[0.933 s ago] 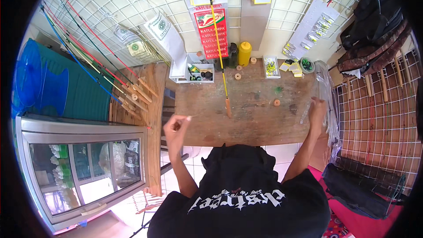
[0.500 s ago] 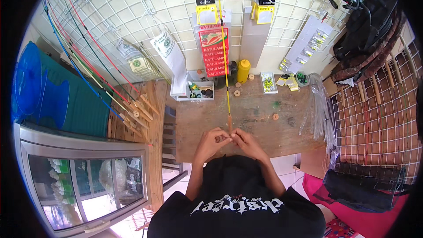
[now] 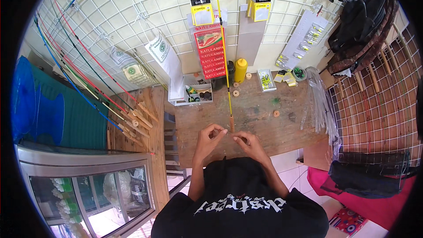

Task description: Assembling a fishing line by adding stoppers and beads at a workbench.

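Note:
A yellow fishing rod (image 3: 228, 99) with a cork handle (image 3: 232, 124) stretches away from me over the wooden table, its tip up against the wall grid. My left hand (image 3: 209, 141) is closed in a pinch, thumb and forefinger meeting just left of the handle's near end. On the other side, my right hand (image 3: 250, 144) also pinches, fingers curled, close to that same end. A narrow gap lies between the two sets of fingertips. Whatever they hold is too small to make out. Loose cork rings, one cork ring (image 3: 276, 113) among them, lie farther off on the table.
A white parts box (image 3: 194, 99), a yellow squeeze bottle (image 3: 240, 70) and a white tray of small yellow-green pieces (image 3: 266, 80) line the table's back. Clear plastic sleeves (image 3: 318, 105) hang over its right side. Several rods with cork handles (image 3: 141, 119) lean at left beside a glass-fronted cabinet (image 3: 92, 194).
My hands have drawn apart; before, their fingertips met at the cork handle's near end. The whole view has shifted slightly.

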A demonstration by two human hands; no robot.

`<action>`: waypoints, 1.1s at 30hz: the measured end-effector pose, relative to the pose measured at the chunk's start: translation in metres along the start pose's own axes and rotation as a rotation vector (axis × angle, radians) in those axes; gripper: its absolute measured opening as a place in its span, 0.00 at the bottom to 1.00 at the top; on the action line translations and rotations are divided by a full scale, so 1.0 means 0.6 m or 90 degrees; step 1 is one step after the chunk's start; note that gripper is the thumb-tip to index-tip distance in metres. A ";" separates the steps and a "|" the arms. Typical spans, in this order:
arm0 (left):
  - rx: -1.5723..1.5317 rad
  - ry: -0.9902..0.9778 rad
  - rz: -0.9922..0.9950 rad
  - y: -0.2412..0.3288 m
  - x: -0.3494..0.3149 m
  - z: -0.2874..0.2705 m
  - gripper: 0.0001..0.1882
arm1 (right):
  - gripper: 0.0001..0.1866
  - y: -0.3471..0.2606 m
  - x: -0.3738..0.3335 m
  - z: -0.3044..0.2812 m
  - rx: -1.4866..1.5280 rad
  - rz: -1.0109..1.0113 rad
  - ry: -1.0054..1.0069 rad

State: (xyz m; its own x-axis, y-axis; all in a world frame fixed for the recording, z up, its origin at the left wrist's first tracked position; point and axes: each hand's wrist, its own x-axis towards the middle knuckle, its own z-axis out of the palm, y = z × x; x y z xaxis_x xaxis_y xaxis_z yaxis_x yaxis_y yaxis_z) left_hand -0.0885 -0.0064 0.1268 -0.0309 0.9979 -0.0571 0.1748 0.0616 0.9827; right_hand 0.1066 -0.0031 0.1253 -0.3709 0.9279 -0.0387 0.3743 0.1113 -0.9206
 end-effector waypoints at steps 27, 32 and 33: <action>-0.037 0.028 0.021 0.008 0.021 -0.006 0.06 | 0.07 -0.014 0.171 -0.033 0.337 0.014 0.231; -0.040 0.035 0.012 0.001 0.013 -0.014 0.06 | 0.07 -0.010 0.195 -0.029 0.340 0.015 0.228; -0.036 0.032 0.008 -0.005 0.011 -0.015 0.06 | 0.07 -0.011 0.196 -0.028 0.344 0.012 0.229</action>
State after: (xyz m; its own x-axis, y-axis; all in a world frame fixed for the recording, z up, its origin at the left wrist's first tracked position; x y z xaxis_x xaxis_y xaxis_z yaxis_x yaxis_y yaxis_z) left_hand -0.0982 -0.0001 0.1250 -0.0787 0.9962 -0.0368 0.1190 0.0461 0.9918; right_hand 0.0747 0.1114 0.1336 -0.0256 0.9996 -0.0103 -0.1369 -0.0137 -0.9905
